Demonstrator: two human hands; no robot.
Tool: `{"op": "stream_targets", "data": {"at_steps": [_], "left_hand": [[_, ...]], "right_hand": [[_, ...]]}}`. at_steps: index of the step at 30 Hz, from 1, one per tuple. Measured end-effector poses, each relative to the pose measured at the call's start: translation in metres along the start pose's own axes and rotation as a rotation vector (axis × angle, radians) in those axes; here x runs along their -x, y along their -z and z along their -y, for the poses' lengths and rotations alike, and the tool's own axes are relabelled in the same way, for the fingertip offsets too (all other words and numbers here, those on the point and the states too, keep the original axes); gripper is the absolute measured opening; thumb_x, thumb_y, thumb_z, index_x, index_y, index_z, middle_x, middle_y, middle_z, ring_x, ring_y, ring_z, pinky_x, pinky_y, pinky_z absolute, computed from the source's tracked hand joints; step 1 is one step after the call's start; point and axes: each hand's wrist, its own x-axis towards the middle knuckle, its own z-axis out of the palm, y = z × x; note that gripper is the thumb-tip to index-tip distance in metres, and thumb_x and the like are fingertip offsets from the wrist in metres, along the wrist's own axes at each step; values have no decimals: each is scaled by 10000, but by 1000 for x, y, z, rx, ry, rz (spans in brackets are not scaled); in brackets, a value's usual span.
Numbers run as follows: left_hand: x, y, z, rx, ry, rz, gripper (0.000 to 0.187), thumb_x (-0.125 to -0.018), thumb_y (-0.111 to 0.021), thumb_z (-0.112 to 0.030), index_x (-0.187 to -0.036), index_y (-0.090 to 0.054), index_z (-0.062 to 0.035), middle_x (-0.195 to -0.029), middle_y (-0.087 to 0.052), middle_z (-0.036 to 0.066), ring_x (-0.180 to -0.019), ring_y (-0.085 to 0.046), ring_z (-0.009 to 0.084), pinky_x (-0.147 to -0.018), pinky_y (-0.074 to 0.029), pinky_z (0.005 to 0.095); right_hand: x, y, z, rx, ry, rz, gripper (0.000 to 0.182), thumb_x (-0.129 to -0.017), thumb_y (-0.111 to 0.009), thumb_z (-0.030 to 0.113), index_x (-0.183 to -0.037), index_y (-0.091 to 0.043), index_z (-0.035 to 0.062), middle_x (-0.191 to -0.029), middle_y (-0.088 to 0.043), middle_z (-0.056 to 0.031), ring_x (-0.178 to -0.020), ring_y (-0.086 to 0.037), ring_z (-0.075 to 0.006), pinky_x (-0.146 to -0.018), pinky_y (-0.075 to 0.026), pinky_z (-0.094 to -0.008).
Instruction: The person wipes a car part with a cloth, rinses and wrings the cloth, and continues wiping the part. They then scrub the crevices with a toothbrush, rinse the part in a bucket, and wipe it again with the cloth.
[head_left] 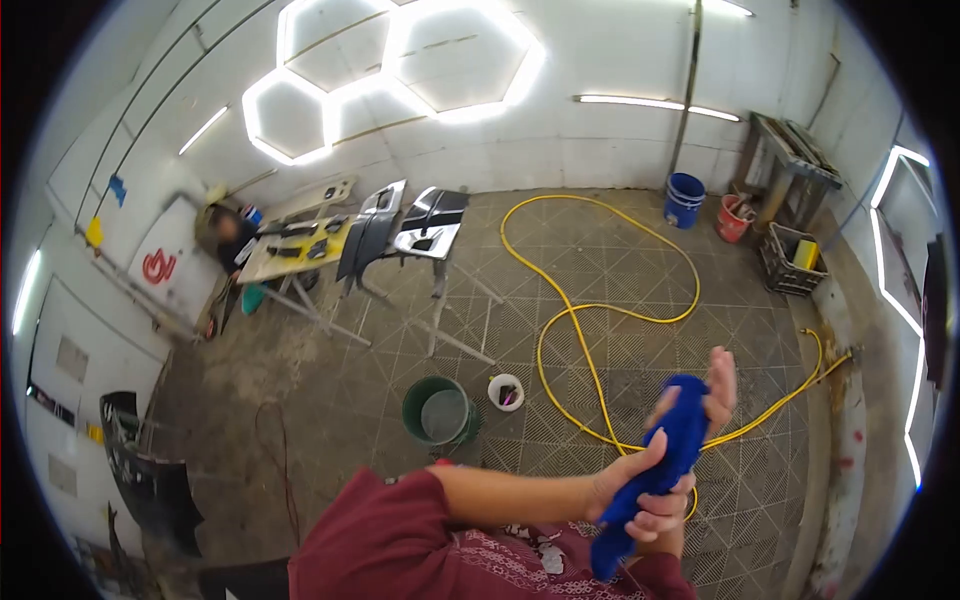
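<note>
A blue cloth (pixel 683 430) lies bunched along my right forearm and hand at the lower right. My left hand (pixel 622 482) comes across from the left and is wrapped round the cloth and the forearm under it, thumb on top and fingers curled below. My right hand (pixel 718 385) points up and away from me with its fingers stretched out. Part of its palm is covered by the cloth, and its thumb shows on the cloth's left side. The lower end of the cloth hangs near my maroon shirt (pixel 500 560).
A green bucket (pixel 440 412) and a small white bucket (pixel 506 392) stand on the floor ahead. A yellow hose (pixel 570 300) loops across the tiles. Car panels (pixel 432 222) rest on stands, near a person (pixel 232 240). A blue bucket (pixel 684 200) and black crate (pixel 793 262) stand farther right.
</note>
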Motion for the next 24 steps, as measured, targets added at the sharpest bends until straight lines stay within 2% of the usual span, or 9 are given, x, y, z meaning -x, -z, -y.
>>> {"op": "stream_targets", "data": {"at_steps": [3,6,8,10,12,16,19,21,24], "left_hand": [[12,-48,-54,-568,450,-383,225,-966,-691,-271,-905,-532,-125,-591,-429,-23,-440,-407,93,-381,-311,249],[-3,-75,-108,-1591,552,-791,225,-787,-823,-202,-752,-675,-36,-625,-581,19,-490,-528,138,-457,-446,300],[-17,-84,-126,-2562,749,-703,342,-685,-796,-302,-858,-734,-14,-764,-733,154,-673,-723,288,-595,-551,407],[-25,-75,-140,-2813,729,-639,276,-720,-765,-282,-856,-748,-43,-780,-750,144,-740,-746,330,-618,-576,431],[-33,-56,-167,-3379,640,349,198,-767,-730,-273,-818,-720,-82,-747,-742,93,-727,-750,291,-613,-578,425],[-37,-42,-182,-3226,785,915,162,-802,-691,-279,-790,-671,-118,-679,-701,49,-686,-734,260,-585,-571,416],[-31,2,-190,-3346,240,821,179,-816,-679,-295,-782,-638,-124,-646,-661,17,-617,-694,235,-552,-553,403],[-33,49,-180,-3036,-547,243,158,-810,-696,-273,-784,-622,-136,-635,-622,8,-569,-649,222,-508,-520,395],[-44,101,-164,-2735,-964,-118,141,-789,-728,-228,-782,-612,-147,-632,-594,-1,-584,-642,218,-507,-503,376]], "right_hand": [[-56,50,-23,-44,223,162,534,-847,-813,183,-1220,-449,68,-1139,-673,-219,-1013,-707,-423,-815,-601,-445],[-74,69,-25,119,247,807,395,-776,-796,111,-1079,-547,69,-933,-718,-182,-808,-737,-379,-667,-598,-416],[-45,60,-26,176,-98,1130,272,-735,-795,115,-933,-614,67,-969,-727,-181,-787,-734,-336,-633,-579,-408],[-19,40,-9,89,-432,1142,204,-753,-801,139,-839,-638,52,-812,-710,-144,-672,-702,-322,-572,-535,-406],[7,23,17,-163,-948,1076,188,-793,-762,140,-768,-617,24,-598,-607,-49,-527,-605,-183,-529,-479,-365],[38,15,63,-958,-1766,883,153,-762,-685,37,-844,-560,72,-572,-491,12,-423,-437,-101,-403,-374,-281],[42,14,69,-2090,-1930,132,150,-762,-580,43,-772,-442,101,-522,-372,16,-373,-279,-82,-399,-298,-278],[33,11,77,-2248,-1837,-160,155,-760,-574,35,-773,-435,101,-522,-371,15,-374,-270,-74,-391,-281,-274],[31,-2,71,-2445,-1599,-577,167,-768,-557,22,-768,-410,100,-530,-377,18,-373,-260,-64,-378,-238,-248]]}}
